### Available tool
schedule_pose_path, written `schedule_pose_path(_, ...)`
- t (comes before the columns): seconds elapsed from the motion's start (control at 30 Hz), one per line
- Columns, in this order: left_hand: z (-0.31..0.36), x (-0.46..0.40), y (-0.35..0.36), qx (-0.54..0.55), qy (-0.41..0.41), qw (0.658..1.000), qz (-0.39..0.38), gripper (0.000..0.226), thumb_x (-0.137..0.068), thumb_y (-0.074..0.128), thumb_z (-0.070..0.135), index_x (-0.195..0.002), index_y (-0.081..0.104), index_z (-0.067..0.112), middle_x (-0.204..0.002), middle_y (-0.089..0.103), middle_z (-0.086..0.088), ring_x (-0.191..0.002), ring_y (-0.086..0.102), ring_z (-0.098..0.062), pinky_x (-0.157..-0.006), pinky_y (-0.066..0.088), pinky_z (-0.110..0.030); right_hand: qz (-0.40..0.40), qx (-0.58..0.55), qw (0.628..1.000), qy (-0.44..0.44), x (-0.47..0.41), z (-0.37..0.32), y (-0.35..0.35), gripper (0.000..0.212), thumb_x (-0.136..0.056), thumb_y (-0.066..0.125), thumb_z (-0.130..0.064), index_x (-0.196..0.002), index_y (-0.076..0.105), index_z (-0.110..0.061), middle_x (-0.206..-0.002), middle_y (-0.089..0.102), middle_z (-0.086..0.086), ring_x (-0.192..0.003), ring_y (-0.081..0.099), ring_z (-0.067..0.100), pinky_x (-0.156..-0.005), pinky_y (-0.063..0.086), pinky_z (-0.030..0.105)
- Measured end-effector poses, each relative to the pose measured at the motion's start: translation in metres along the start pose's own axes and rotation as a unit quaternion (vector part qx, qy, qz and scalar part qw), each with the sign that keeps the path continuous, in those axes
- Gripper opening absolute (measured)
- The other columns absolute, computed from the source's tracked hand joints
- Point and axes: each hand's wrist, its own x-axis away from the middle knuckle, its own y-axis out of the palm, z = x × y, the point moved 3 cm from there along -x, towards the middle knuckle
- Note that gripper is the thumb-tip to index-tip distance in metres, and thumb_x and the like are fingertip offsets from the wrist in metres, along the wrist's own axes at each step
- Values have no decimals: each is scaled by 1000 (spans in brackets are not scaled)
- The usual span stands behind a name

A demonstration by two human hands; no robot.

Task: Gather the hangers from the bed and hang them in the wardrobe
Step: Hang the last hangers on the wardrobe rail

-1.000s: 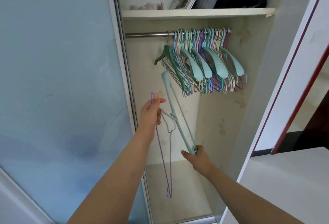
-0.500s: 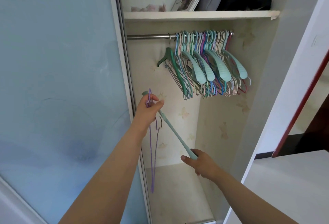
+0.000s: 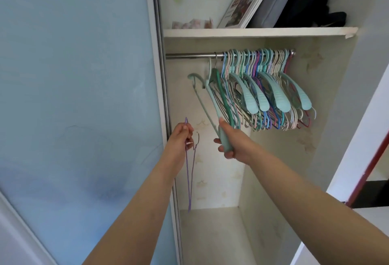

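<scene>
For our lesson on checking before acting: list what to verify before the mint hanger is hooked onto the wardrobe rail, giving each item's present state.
1. Right hand has a firm grip on the mint hanger: ok.
2. Hook already over the rail: not ok, it sits below it.
3. Free rail left of the hung hangers: ok.
4. Left hand holds the purple hanger clear of the rail: ok.
5. Hook turned to catch the rail: cannot tell.

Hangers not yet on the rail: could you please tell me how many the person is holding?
2: a wide mint-green plastic hanger in the right hand, a thin purple wire hanger dangling from the left hand.
</scene>
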Motion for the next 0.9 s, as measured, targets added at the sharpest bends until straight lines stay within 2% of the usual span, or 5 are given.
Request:
schedule_pose_path(0.27,5,-1,-6,16,-42,998,-36,23,-104,36,26,-83,45,22,-133,49,15,-127,48,-14,-104,28,-48,-20,-46,998,35,-61,-107,16,28,-93,51,-46,-93,44,-19,-88,49,6,-41,52,14,-38,23,12)
schedule_pose_path(0.47,1,2,-15,5,-16,999,-29,21,-104,35,28,-87,45,20,-135,53,14,-128,47,-11,-111,30,-51,-20,-62,995,73,-81,-112,11,31,-94,51,-45,-92,46,-14,-88,51,10,-42,50,11,-38,26,10)
schedule_pose_path(0.63,8,11,-9,-24,17,1000,-1,25,-104,33,30,-83,43,20,-129,61,11,-125,50,-7,-109,34,-49,75,-122,988,60,-85,-93,2,35,-91,57,-46,-110,47,-18,-101,48,6,-63,54,17,-38,40,16)
schedule_pose_path(0.77,13,17,-5,-44,34,998,15,29,-105,27,34,-81,38,21,-117,68,6,-121,54,-6,-102,38,-48,97,-206,974,-8,-84,-65,-3,46,-91,60,-40,-125,44,-12,-125,40,12,-106,51,34,-69,59,37)
schedule_pose_path(0.9,22,20,-1,-31,26,999,34,28,-105,25,32,-83,39,21,-99,72,3,-112,61,-14,-94,47,-51,67,-28,997,23,-69,6,-6,77,-92,36,-64,-144,34,-7,-138,40,14,-119,48,33,-92,49,43)
